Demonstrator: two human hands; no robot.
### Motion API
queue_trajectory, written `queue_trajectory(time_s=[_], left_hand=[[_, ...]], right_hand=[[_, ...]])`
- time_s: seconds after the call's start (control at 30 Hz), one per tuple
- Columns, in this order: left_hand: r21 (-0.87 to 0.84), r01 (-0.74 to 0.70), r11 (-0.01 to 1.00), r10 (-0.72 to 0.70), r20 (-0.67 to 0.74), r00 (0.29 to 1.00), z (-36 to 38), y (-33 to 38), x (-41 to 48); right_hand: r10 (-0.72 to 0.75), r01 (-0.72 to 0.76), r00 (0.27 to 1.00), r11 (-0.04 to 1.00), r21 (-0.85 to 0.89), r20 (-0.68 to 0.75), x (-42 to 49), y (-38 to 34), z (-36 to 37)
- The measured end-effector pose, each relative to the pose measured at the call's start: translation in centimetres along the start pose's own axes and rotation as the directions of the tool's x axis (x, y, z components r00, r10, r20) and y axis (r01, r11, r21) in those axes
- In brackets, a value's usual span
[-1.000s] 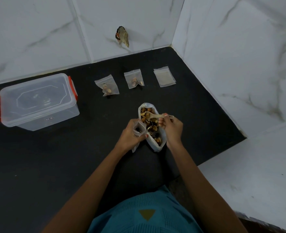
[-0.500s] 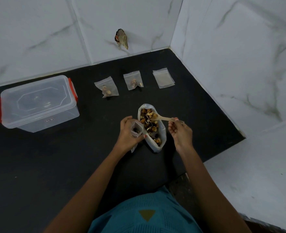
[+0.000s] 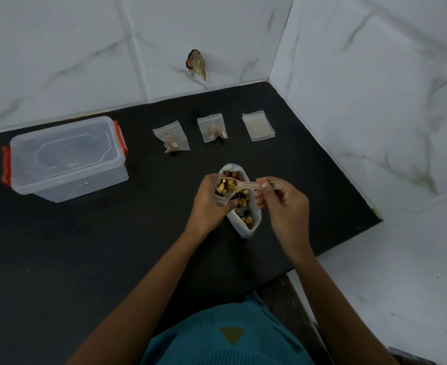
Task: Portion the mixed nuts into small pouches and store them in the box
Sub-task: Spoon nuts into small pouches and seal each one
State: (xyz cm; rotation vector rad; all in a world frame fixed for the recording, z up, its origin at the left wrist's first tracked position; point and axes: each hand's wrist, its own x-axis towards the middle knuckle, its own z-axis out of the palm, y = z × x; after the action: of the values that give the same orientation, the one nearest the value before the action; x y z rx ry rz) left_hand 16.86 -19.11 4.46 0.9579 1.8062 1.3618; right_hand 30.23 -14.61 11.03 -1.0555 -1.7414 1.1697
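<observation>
Spoon (image 3: 248, 185): loaded with nuts (image 3: 226, 186), pinched at the handle by the right hand (image 3: 282, 204), laid left-to-right at frame centre.
Pouch (image 3: 220, 201): gripped by the left hand (image 3: 207, 201), mouth met by the spoon's bowl.

A heaped spoon (image 3: 246, 185) meets the held pouch (image 3: 221, 201) above the open bag of mixed nuts (image 3: 246, 229). Behind lie a filled pouch (image 3: 171, 139), a second filled pouch (image 3: 211, 127) and an empty pouch (image 3: 258, 125). The lidded clear box (image 3: 64, 159) stands left.
</observation>
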Motion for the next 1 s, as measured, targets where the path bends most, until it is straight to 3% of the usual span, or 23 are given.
queue_trajectory(time_s=[0.07, 0.13, 0.2, 0.33, 0.5, 0.7, 1.0], left_hand=[[-0.002, -0.006, 1.000, 0.006, -0.013, 1.000, 0.1, 0.1, 0.0], [-0.007, -0.029, 1.000, 0.029, -0.021, 0.999, 0.2, 0.1, -0.1], [-0.018, -0.069, 0.997, 0.069, -0.025, 0.997, 0.2, -0.1, -0.2], [-0.040, -0.098, 0.994, 0.097, -0.033, 0.995, 0.1, -0.4, -0.4], [-0.067, -0.142, 0.988, 0.141, -0.024, 0.990, 0.0, -0.2, -0.7], [-0.088, -0.190, 0.978, 0.188, -0.029, 0.982, 0.0, -0.3, -0.9], [-0.103, -0.231, 0.967, 0.239, 0.074, 0.968, -0.4, -0.2, -1.1]], right_hand=[[-0.221, 0.231, 0.972, 0.961, -0.154, 0.076, -0.5, 0.1, 0.4], [-0.410, 0.450, 0.891, 0.852, -0.269, 0.193, -0.8, 0.5, 0.8], [-0.486, 0.543, 0.839, 0.779, -0.313, 0.245, -1.1, 0.6, 1.0], [-0.509, 0.554, 0.833, 0.764, -0.332, 0.217, -1.4, 0.7, 0.7], [-0.428, 0.484, 0.871, 0.832, -0.271, 0.243, -1.3, 0.3, 0.4], [-0.445, 0.500, 0.864, 0.811, -0.302, 0.236, -1.4, 0.0, 0.1], [-0.370, 0.434, 0.885, 0.875, -0.216, 0.281, -0.7, -0.2, 0.0]])
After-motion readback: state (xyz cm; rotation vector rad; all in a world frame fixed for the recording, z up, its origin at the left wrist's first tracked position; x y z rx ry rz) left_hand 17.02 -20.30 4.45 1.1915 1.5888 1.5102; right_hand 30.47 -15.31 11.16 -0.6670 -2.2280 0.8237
